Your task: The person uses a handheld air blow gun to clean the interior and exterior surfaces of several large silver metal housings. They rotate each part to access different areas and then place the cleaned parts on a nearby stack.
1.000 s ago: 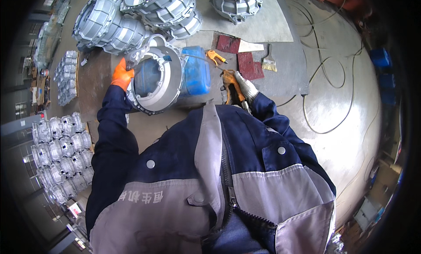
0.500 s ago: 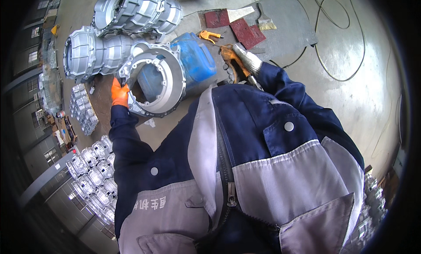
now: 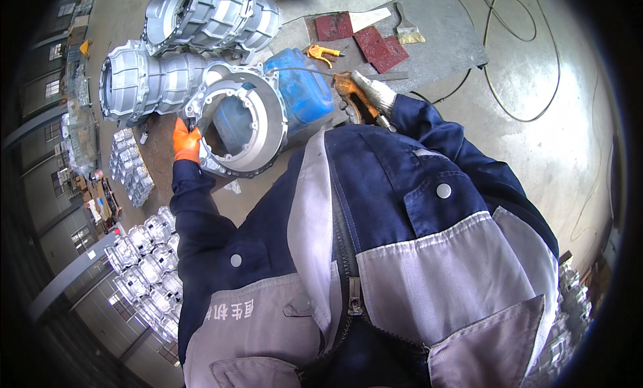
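Observation:
My left hand (image 3: 187, 141), in an orange glove, is closed on the left edge of a ring-shaped cast metal housing (image 3: 273, 130). The housing has a wide round opening and bolt holes about its rim. In a whitish glove, my right hand (image 3: 376, 93) grips an orange handheld air tool (image 3: 349, 88) with a metal fitting at its near end. From the tool's far end a long thin shaft (image 3: 301, 70) reaches left to the housing's upper right rim; whether it touches is unclear. A blue plastic jerrycan (image 3: 301, 86) stands between the housing and the tool.
More cast housings (image 3: 127, 80) lie at the far left. Beyond the jerrycan are a yellow-orange blow gun (image 3: 324, 53), dark red abrasive sheets (image 3: 378, 47) and a brush (image 3: 409, 31). A hose (image 3: 556, 73) curls across the right floor. Stacked castings (image 3: 144, 261) stand at lower left.
The thin shaft now shows plainly, stretched from the tool toward the housing's rim. My right hand and the tool have shifted slightly left; my left hand keeps its hold.

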Tool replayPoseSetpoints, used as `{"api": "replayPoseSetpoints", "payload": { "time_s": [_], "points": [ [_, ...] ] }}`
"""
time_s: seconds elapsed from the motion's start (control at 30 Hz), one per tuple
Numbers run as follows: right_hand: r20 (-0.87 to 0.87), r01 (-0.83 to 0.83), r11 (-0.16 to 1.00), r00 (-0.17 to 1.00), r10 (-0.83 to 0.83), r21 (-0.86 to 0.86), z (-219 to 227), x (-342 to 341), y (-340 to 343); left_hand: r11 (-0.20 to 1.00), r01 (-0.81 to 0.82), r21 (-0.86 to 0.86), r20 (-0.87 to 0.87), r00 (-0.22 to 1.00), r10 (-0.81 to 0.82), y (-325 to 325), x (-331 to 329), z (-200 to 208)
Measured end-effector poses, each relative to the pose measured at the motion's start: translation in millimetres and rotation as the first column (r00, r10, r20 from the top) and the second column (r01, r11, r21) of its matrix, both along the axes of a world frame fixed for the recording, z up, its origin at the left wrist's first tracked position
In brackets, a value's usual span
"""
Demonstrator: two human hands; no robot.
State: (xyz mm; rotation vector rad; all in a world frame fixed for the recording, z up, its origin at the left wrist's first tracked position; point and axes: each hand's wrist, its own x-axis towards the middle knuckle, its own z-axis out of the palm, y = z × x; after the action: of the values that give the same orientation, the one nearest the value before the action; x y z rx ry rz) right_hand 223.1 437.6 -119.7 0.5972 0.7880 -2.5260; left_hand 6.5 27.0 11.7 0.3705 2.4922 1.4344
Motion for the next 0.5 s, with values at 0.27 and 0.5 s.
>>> {"api": "replayPoseSetpoints", "payload": {
  "time_s": [0.27, 0.5],
  "points": [
    [-0.109, 0.045, 0.974, 0.994, -0.021, 0.220, 41.9, -12.3, -0.4, 0.995, 0.066, 0.078, 0.013, 0.998, -0.067, 6.3, 3.0, 3.3],
    [-0.197, 0.088, 0.941, 0.980, -0.023, 0.326, 41.1, -10.0, 6.5, 0.996, 0.082, 0.030, -0.037, 0.996, -0.081, 9.6, 6.2, 6.4]
  ]
}}
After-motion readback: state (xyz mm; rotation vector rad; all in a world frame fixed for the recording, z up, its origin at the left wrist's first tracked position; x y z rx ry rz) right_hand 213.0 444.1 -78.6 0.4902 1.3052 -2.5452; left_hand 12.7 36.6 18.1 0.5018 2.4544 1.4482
